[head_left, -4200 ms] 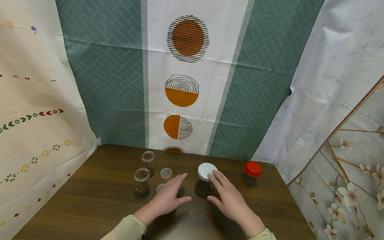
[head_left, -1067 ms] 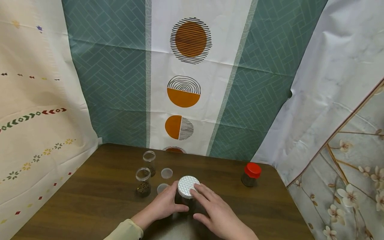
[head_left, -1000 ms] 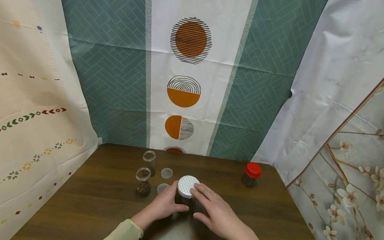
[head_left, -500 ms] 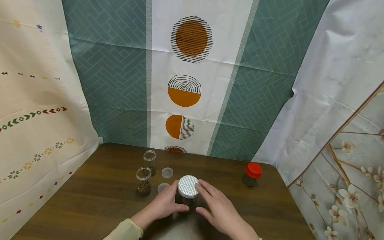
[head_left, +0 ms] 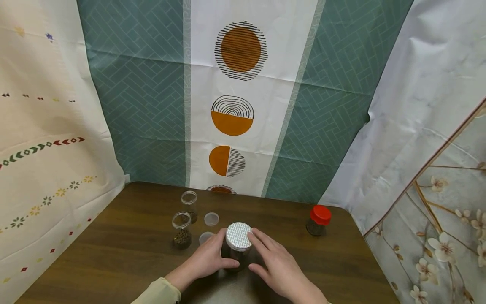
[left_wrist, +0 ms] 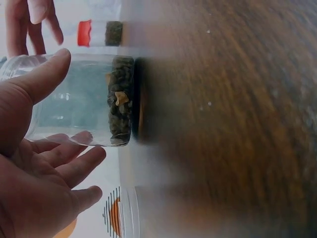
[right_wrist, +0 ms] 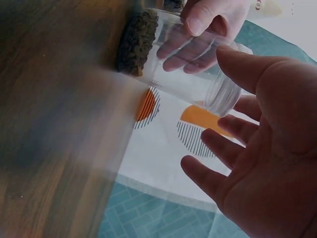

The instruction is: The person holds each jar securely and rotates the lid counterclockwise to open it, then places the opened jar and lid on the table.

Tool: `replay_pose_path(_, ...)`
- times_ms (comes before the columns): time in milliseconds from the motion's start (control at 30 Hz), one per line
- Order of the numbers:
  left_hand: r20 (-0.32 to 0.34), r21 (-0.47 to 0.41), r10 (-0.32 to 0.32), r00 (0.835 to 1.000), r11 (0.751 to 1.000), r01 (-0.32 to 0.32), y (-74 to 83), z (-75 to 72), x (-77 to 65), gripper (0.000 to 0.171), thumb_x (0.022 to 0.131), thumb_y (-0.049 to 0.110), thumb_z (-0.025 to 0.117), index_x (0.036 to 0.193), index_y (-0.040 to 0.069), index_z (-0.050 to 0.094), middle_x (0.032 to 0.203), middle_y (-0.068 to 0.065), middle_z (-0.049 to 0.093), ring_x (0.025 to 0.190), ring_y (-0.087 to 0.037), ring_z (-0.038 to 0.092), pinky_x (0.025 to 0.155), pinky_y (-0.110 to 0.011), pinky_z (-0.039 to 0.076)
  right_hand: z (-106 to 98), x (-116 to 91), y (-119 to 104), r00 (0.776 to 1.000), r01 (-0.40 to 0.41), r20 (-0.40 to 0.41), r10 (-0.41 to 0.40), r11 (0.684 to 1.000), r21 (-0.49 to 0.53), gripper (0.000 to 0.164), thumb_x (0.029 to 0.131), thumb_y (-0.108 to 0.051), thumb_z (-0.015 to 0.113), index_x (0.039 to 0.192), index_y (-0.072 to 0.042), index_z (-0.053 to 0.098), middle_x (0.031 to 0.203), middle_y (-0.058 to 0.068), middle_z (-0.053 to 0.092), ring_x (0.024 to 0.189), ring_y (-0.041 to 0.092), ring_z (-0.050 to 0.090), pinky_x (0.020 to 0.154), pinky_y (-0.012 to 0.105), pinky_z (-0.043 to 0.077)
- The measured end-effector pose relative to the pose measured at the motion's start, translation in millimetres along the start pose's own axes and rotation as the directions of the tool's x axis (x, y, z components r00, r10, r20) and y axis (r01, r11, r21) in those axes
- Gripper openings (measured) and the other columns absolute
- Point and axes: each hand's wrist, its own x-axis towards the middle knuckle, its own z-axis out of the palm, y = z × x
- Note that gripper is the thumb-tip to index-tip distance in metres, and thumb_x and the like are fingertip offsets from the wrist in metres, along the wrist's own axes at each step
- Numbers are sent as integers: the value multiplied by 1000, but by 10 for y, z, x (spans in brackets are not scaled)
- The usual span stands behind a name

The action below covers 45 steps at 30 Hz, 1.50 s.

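A clear jar stands upright on the table before me, topped by a lid with a white patterned disc. My left hand holds the jar from the left, thumb in front and fingers behind. Dark, chunky dried pieces cover the jar's bottom in the left wrist view. On the other side, my right hand has its fingers spread about the lid, the index fingertip at the rim. The thumb of that right hand is near the lid's edge in the right wrist view; firm contact cannot be made out.
Two uncapped clear jars stand at the left, a nearer jar with brown pieces and a farther jar. Beside them lie two loose clear lids, a far lid and a near lid. A red-lidded jar stands back right on the wooden table.
Since the oldest frame, the jar has come left and nearer, and my left hand has taken hold of it. Over the last second my right fingers have slid from the lid's top to its right edge.
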Motion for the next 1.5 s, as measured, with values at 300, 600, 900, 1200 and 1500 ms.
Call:
replay_pose_path(300,-14,19,-5,1000,1000,5,21,13,-10,97,86,36,98,158,-1,46,151,-21,59,143,-46,54,112,-68,46,21,-11,24,1000,-16,-13,17,1000,3,82,102,-32,83,172,-18,41,174,7,41,148,33,55,112,63,50)
replay_pose_path(600,0,17,-25,1000,1000,25,44,-1,11,95,88,39,96,159,0,45,155,-21,56,145,-46,52,111,-69,47,20,-19,31,999,-20,-40,21,1000,2,82,102,-30,83,171,-15,42,173,8,43,147,33,56,111,63,51)
replay_pose_path(900,6,19,-16,1000,1000,16,45,2,13,94,91,41,94,159,-1,45,155,-20,55,145,-42,53,112,-66,48,21,-20,42,999,-43,-32,44,999,21,81,103,-31,82,171,-14,41,173,8,42,148,33,56,111,64,51)
replay_pose_path(1200,10,22,-17,1000,1000,17,43,4,6,94,91,40,94,159,-1,45,154,-22,55,144,-42,54,112,-65,48,33,-25,57,998,-55,-15,56,998,40,81,103,-31,82,172,-15,40,174,8,42,147,34,56,110,65,51)
replay_pose_path(1500,5,32,-12,1000,999,12,52,-3,-4,94,91,43,93,158,-1,46,152,-20,56,141,-41,55,110,-64,50,42,-29,72,998,-60,-14,61,997,58,82,103,-30,83,171,-14,41,173,9,42,146,35,57,109,67,51)
